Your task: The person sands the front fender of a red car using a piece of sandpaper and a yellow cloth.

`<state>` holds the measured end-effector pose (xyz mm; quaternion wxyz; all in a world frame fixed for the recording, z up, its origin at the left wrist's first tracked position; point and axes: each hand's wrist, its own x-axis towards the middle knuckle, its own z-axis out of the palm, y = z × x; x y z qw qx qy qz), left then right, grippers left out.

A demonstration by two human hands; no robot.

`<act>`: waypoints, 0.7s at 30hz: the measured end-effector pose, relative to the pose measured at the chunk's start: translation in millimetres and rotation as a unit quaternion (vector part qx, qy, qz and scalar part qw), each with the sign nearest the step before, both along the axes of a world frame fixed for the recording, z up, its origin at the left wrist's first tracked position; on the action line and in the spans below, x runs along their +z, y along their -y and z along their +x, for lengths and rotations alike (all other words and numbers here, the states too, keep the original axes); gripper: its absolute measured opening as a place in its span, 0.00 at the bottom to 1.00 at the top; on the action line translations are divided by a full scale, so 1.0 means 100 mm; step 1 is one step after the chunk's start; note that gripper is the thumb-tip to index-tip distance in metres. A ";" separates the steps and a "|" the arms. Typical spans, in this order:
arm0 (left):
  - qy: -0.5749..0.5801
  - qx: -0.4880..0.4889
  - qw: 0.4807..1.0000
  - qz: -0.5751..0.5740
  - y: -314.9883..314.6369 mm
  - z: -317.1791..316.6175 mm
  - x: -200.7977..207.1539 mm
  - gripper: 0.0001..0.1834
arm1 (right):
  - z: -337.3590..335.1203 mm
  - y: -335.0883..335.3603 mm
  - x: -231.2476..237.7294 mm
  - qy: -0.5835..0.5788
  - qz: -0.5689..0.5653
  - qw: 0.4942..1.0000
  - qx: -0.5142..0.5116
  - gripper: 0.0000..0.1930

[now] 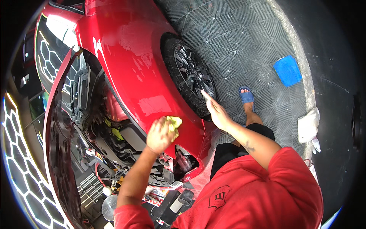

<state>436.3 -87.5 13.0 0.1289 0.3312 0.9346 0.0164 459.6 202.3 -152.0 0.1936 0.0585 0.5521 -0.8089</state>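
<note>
My left hand (159,136) is closed on a crumpled yellow-green cloth (174,125), held against the glossy red front fender (141,72) of a car. My right hand (217,113) is held out with its fingers stretched, in front of the front wheel (192,72); nothing shows in it. Whether its fingertips touch the tyre I cannot tell. Ahead of the fender, the headlight opening (186,162) lies bare, with inner parts showing. The raised hood (57,126) stands to the left of the engine bay (126,141).
A blue square item (288,71) lies on the grey tiled floor (236,42) at the right. A white bag (308,125) sits by the floor's pale edge. Tools and boxes (171,206) crowd the lower left. My foot in a blue slipper (246,95) stands beside the wheel.
</note>
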 end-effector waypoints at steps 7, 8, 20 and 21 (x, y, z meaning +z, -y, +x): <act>-0.226 0.116 0.965 -0.068 -0.12 -1.50 0.38 0.12 | -0.94 0.70 0.40 -0.158 0.083 0.981 -0.076 0.31; -0.216 0.102 0.969 -0.066 -0.16 -1.35 0.35 0.13 | -1.05 0.82 0.41 -0.179 0.161 0.969 -0.059 0.30; -0.345 0.162 0.912 0.152 0.22 -1.43 0.32 0.10 | 0.67 1.38 0.43 -0.353 0.327 0.867 0.125 0.41; -0.368 0.160 0.902 0.161 0.27 -1.47 0.30 0.11 | 0.11 1.42 0.59 -0.354 0.368 0.856 0.082 0.39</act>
